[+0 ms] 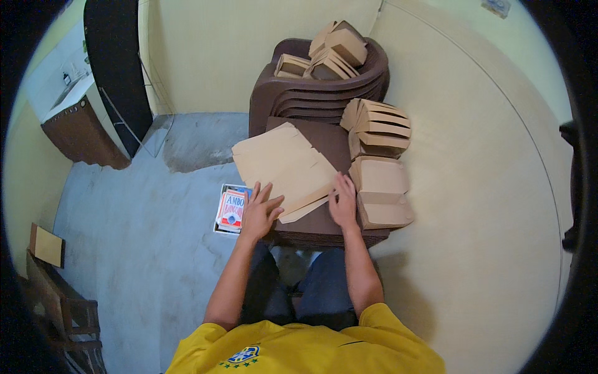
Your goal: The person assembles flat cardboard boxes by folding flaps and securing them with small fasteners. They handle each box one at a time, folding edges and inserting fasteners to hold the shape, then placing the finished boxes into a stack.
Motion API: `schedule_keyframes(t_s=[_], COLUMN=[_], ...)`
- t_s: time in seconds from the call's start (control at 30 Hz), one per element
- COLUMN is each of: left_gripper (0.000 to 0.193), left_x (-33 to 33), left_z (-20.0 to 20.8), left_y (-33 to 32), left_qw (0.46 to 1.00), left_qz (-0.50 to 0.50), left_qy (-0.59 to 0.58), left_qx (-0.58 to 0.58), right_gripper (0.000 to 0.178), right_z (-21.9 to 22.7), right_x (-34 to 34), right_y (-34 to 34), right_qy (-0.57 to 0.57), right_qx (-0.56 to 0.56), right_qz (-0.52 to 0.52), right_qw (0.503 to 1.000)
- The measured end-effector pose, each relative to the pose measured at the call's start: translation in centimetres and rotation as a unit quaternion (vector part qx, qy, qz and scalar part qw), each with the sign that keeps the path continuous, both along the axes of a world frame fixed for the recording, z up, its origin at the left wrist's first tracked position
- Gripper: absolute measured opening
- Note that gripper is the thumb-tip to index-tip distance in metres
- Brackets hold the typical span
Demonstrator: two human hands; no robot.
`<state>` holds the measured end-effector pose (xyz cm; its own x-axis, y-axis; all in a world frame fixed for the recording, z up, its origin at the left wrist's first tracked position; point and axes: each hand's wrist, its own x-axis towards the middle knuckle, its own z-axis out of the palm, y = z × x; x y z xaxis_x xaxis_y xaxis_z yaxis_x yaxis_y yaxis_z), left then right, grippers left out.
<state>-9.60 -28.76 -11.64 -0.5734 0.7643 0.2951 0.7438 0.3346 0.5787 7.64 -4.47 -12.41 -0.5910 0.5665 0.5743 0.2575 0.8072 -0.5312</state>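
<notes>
Your left hand (258, 209) lies open, fingers spread, on one stack of flat cardboard box blanks (283, 165) atop stacked brown plastic chairs (324, 93); your right hand (342, 202) presses flat beside three folded boxes (380, 181).

Flat cardboard sheets (283, 165) on stool (311, 225), folded boxes (380, 190) right

We note a yellow short-sleeved shirt (305, 349) at the near edge, sleeves ending above the elbow. It carries a small crest (243, 355), blue and green, on the chest at the near left, with small marks below it. Both forearms are bare. No watch, ring or glove shows on the left hand (258, 212) or right hand (344, 202). We record dark blue trousers (324, 283) on the legs.
</notes>
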Motion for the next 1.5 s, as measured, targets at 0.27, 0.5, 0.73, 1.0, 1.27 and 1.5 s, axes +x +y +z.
schedule_keyframes(t_s=[0.27,0.5,0.73,1.0,1.27,1.5], left_gripper=[0.040,0.034,0.020,0.018,0.021,0.028], left_x=[4.3,8.1,9.3,8.2,7.0,6.7], left_z=[2.8,0.3,-2.0,-0.9,0.3,0.1], left_y=[0.9,4.3,3.1,3.8,3.5,4.0], left_qw=[0.985,0.997,0.985,0.993,0.996,0.996], left_qz=[-0.038,-0.042,-0.023,-0.033,-0.037,-0.062], left_qy=[0.168,0.028,0.095,0.041,0.030,0.055], left_qx=[-0.003,0.055,0.143,0.103,0.080,0.041], right_gripper=[0.023,0.027,0.044,0.055,0.083,0.091], right_z=[0.7,0.1,0.2,0.8,0.7,2.4], right_x=[0.9,3.4,4.2,2.6,2.4,4.4], right_y=[-0.8,-4.9,-6.7,-9.0,-13.9,-15.1], right_qy=[-0.032,-0.007,0.088,0.144,-0.073,-0.265], right_qx=[-0.003,-0.166,-0.323,-0.431,-0.105,0.053], right_qz=[0.036,0.053,0.030,0.020,0.013,-0.089], right_qw=[0.999,0.985,0.942,0.891,0.992,0.959])
